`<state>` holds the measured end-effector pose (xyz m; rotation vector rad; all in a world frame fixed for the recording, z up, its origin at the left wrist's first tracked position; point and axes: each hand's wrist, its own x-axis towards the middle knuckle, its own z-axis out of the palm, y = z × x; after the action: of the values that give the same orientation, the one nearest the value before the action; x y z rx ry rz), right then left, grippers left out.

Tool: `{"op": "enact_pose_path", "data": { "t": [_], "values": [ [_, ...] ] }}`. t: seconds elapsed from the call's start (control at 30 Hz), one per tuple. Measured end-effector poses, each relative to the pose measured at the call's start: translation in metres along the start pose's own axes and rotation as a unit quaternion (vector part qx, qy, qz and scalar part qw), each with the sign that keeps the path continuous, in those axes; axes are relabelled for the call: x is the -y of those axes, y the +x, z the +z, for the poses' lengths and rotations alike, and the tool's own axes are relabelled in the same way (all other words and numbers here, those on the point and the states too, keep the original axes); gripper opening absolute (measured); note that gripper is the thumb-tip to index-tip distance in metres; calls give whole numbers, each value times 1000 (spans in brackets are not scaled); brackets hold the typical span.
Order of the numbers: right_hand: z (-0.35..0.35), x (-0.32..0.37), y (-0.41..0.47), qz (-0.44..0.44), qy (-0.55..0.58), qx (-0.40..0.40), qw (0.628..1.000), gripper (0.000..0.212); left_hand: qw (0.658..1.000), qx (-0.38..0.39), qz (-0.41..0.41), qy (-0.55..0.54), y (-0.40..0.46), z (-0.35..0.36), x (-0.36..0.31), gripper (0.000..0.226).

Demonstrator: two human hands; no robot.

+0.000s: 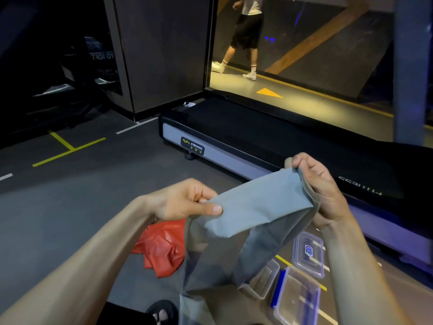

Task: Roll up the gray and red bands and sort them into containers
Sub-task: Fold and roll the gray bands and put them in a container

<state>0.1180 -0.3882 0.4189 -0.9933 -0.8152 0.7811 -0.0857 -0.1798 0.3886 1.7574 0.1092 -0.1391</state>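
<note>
Gym floor | gray band hides containers | red band part-covered

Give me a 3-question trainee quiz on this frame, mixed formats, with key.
1. True or false: both the left hand and the right hand hold the gray stretchy band.
2. The crumpled red band lies: A) in a container, B) on the dark floor, C) on the black treadmill.
3. Fill in: the clear plastic container with the blue clip holds ____ bands.

Key: 1 true; 2 B; 3 no.
</note>
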Motion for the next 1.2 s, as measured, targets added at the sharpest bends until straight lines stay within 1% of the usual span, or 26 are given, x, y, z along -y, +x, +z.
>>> {"op": "enact_pose_path", "data": {
  "t": [0.23, 0.33, 0.37, 0.5, 0.67, 0.77, 0.9, 1.03, 1.13, 1.2],
  "values": [
    [-2, 2, -1, 1, 20, -1, 1000, 32, 999, 22, 15, 18, -1, 4, -15, 31],
    [-2, 1, -1, 0, 24, 0, 1000, 32, 999, 20, 34, 30, -3, 4, -14, 46],
    [-1, 1, -1, 0, 25, 1, 1000, 31, 998, 14, 36, 42, -3, 4, -13, 47],
    [-1, 2, -1, -1, 27, 0, 1000, 31, 997, -12, 40, 57, 0, 6, -8, 29],
    [0, 3, -2, 0, 20, -7, 1000, 32, 999, -16, 31, 27, 1, 7, -5, 16],
    [0, 3, -2, -5, 21, -15, 1000, 32, 999, -28, 35, 24, 2, 5, -2, 24],
    [0, 3, -2, -7, 25, -13, 1000, 30, 998, -35, 43, 31, 4, 5, -3, 17],
    [-1, 3, -1, -5, 19, -13, 1000, 32, 998, -28, 45, 40, 5, 5, 0, 32],
    [-1, 2, -1, -6, 24, -9, 1000, 32, 996, -26, 50, 75, 7, 7, -2, 27],
    [-1, 1, -1, -6, 24, -7, 1000, 32, 994, -32, 58, 91, 7, 10, -5, 35]
  ]
}}
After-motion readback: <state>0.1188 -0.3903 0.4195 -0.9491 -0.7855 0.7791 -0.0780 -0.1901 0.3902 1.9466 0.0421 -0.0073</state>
